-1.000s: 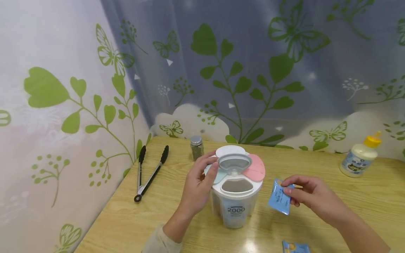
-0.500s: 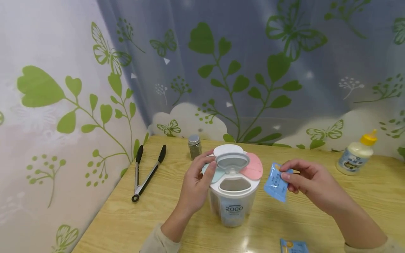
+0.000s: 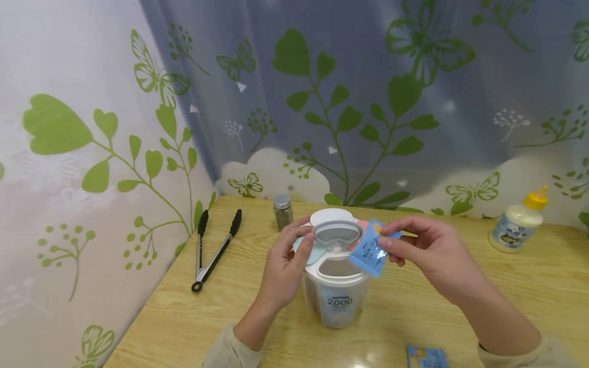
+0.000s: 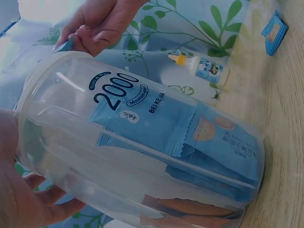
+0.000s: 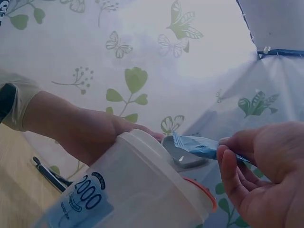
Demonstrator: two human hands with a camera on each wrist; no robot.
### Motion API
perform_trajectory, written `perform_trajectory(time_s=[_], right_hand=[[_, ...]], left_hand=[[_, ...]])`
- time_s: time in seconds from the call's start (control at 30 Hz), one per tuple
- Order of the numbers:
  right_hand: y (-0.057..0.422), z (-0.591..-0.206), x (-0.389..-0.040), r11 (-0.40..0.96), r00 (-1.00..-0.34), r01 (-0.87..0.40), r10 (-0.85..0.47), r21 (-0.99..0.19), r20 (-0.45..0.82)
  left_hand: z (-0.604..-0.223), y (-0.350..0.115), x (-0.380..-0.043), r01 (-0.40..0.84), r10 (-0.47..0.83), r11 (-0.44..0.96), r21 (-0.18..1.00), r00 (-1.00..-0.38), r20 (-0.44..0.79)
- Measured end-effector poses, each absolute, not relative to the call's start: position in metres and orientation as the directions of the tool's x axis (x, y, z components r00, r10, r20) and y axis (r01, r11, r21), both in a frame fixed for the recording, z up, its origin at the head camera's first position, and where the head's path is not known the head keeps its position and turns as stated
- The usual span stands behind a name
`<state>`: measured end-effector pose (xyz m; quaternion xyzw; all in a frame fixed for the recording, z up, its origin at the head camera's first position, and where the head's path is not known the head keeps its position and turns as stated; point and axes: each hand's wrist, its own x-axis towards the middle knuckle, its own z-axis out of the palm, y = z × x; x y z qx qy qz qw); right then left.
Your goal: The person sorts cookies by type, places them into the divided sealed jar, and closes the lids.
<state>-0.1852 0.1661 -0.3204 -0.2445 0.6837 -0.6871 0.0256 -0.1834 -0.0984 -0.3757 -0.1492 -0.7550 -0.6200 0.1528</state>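
Observation:
A clear plastic storage container [image 3: 315, 291] with a lid of several coloured flaps stands on the table, its front flap [image 3: 338, 233] raised over an opening. My left hand [image 3: 285, 271] grips the container's left side at the lid. Between thumb and fingers, my right hand [image 3: 430, 255] pinches a small blue snack packet [image 3: 369, 250], which overlaps the lid's pink flap and the right edge of the opening. Inside the front compartment lie several blue packets [image 4: 147, 123], and brown-orange packets [image 4: 190, 209] show in a neighbouring one in the left wrist view.
Another blue packet [image 3: 426, 356] lies on the wooden table [image 3: 285, 342] at the near edge of view. Metal tongs [image 3: 213, 260] with black tips lie spread at left. Behind the container stands a small spice jar [image 3: 282, 213]; a yellow-capped squeeze bottle [image 3: 516, 227] stands at right.
My right hand has moved left with the blue packet, from beside the container to over the lid's right part. The left hand has kept its grip on the container.

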Motion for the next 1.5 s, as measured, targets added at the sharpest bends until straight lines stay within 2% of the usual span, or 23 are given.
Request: perform_trajectory(time_s=[0.2, 0.33, 0.5, 0.93, 1.23, 1.5], right_hand=[[0.146, -0.310, -0.178, 0.040, -0.889, -0.385, -0.284, -0.922, 0.359], [0.140, -0.311, -0.175, 0.106, -0.852, -0.466, -0.323, -0.879, 0.412], [0.137, -0.317, -0.172, 0.201, -0.852, -0.469, -0.360, -0.860, 0.381], [0.142, -0.325, -0.173, 0.199, -0.893, -0.289, -0.409, -0.936, 0.189], [0.158, -0.333, -0.175, 0.138, -0.875, -0.256, -0.453, -0.957, 0.168], [0.186, -0.347, -0.176, 0.034, -0.831, -0.247, -0.522, -0.968, 0.193]], left_hand=[[-0.376, -0.097, -0.185, 0.425, 0.032, 0.193, 0.885, -0.904, 0.427], [-0.376, -0.096, -0.185, 0.429, 0.026, 0.194, 0.882, -0.901, 0.432], [-0.376, -0.098, -0.184, 0.421, 0.013, 0.207, 0.883, -0.904, 0.428], [-0.378, -0.098, -0.184, 0.422, 0.013, 0.212, 0.881, -0.903, 0.429], [-0.377, -0.098, -0.184, 0.424, 0.024, 0.211, 0.881, -0.903, 0.429], [-0.377, -0.098, -0.183, 0.411, 0.021, 0.209, 0.887, -0.909, 0.416]])
